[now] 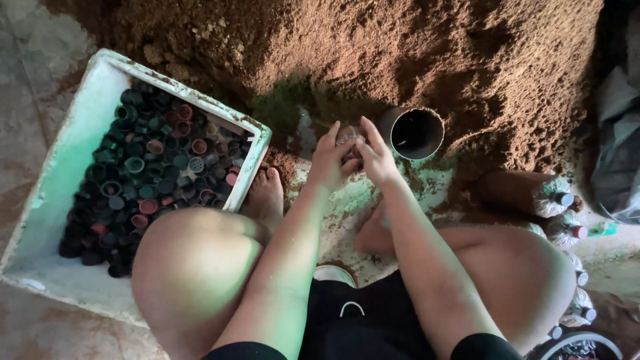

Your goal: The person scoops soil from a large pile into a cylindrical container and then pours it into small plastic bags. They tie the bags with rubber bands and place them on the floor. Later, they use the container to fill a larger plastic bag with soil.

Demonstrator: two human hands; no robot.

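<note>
Both hands, the left hand [328, 160] and the right hand [377, 159], meet at the middle, each grip closed on a small clear plastic piece [349, 141] held between them. Just right stands a dark pipe [417, 132], sunk in the far brown sawdust heap [373, 47]. At left, a white foam box [50, 200] holds dark bottle caps [150, 177].
</note>
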